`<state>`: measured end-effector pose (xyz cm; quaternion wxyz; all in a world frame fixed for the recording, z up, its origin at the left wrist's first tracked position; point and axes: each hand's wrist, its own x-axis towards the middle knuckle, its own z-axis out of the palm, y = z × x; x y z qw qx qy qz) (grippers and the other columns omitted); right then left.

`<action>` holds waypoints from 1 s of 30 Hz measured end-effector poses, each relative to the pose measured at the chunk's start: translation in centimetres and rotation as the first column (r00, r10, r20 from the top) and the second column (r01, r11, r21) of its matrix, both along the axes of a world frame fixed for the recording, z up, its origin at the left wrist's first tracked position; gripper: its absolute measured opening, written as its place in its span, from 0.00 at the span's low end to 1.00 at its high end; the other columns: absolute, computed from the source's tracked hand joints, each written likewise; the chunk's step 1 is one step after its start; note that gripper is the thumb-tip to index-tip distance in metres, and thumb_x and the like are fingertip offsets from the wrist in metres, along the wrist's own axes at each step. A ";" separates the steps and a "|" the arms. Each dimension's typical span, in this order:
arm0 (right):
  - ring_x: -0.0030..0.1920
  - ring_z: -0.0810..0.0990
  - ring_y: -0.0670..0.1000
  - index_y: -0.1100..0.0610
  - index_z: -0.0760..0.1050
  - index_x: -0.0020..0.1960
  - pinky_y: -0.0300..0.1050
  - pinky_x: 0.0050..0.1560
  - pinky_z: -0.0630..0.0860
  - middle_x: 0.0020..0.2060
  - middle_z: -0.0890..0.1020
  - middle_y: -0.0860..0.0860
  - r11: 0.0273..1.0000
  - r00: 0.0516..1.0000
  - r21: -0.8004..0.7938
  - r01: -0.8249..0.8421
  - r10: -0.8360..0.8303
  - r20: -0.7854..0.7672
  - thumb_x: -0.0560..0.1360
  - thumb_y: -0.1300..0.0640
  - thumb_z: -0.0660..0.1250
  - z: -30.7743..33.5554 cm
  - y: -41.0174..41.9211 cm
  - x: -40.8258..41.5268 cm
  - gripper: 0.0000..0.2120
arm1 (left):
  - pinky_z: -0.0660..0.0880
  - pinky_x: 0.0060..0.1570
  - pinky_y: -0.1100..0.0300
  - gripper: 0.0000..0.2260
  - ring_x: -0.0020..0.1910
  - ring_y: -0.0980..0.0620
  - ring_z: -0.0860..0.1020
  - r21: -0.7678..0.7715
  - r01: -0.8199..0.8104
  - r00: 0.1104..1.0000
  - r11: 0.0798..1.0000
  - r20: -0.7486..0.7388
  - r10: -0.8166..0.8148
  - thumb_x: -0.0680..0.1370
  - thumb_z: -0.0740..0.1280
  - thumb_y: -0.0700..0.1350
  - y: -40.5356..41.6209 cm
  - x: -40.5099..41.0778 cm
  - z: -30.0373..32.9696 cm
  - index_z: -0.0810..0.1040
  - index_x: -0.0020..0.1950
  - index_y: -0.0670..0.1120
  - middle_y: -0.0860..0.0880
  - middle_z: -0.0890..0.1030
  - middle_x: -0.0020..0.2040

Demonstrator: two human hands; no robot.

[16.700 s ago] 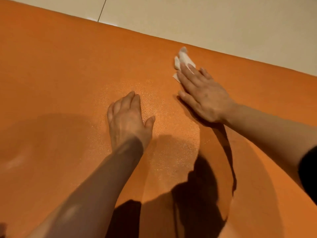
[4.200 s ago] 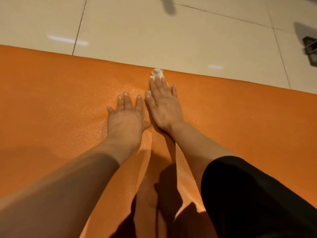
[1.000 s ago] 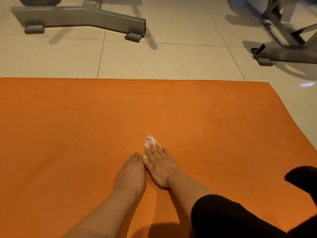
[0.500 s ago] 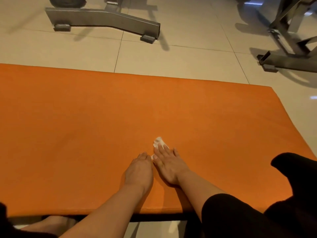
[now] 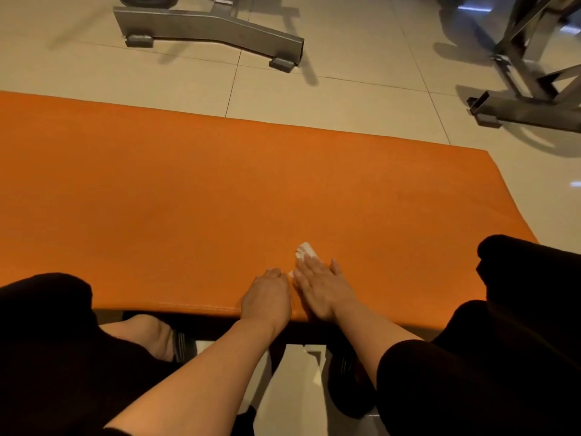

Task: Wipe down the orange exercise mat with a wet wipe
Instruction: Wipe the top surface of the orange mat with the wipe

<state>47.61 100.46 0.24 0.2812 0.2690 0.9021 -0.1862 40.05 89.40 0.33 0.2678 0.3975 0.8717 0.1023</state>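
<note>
Pressing wipe [image 5: 305,249] near mat [image 5: 157,190] edge, right hand [image 5: 320,287].

- Left hand [image 5: 267,298] lies palm down, fingers loosely bent at the tips, bare forearm reaching forward.
- Right hand [image 5: 320,286] lies flat just beside it, fingers straight and pressing down, its forearm emerging from a black sleeve [image 5: 418,382].

Matt, finely grained orange mat [image 5: 188,190]; glossy floor tiles [image 5: 345,99]; dull grey metal frame [image 5: 207,29]
</note>
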 end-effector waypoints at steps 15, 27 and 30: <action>0.78 0.40 0.49 0.54 0.41 0.80 0.54 0.75 0.32 0.79 0.43 0.50 0.972 0.987 0.182 0.151 -0.157 0.024 0.83 0.45 0.36 1.4 -3.0 6.0 0.28 | 0.48 0.74 0.57 0.24 0.78 0.50 0.52 0.053 0.013 1.000 0.998 -0.011 -0.012 0.82 0.59 0.42 -4.6 3.4 1.5 0.57 0.78 0.43 0.46 0.55 0.79; 0.78 0.38 0.48 0.53 0.40 0.80 0.53 0.74 0.32 0.79 0.41 0.49 0.998 0.999 0.049 0.039 -0.038 -0.040 0.84 0.45 0.36 2.1 -6.0 5.8 0.27 | 0.54 0.73 0.54 0.21 0.76 0.47 0.57 0.033 0.012 0.999 0.999 0.040 -0.013 0.80 0.61 0.39 -5.2 4.7 2.8 0.66 0.73 0.44 0.46 0.62 0.76; 0.78 0.40 0.49 0.55 0.41 0.80 0.54 0.75 0.34 0.79 0.43 0.50 0.954 0.972 0.198 0.224 -0.232 0.022 0.83 0.44 0.35 2.1 -4.0 7.6 0.28 | 0.57 0.71 0.54 0.17 0.74 0.46 0.61 0.023 0.026 1.000 0.999 -0.004 -0.026 0.80 0.62 0.41 -4.3 5.2 2.9 0.69 0.69 0.42 0.44 0.64 0.75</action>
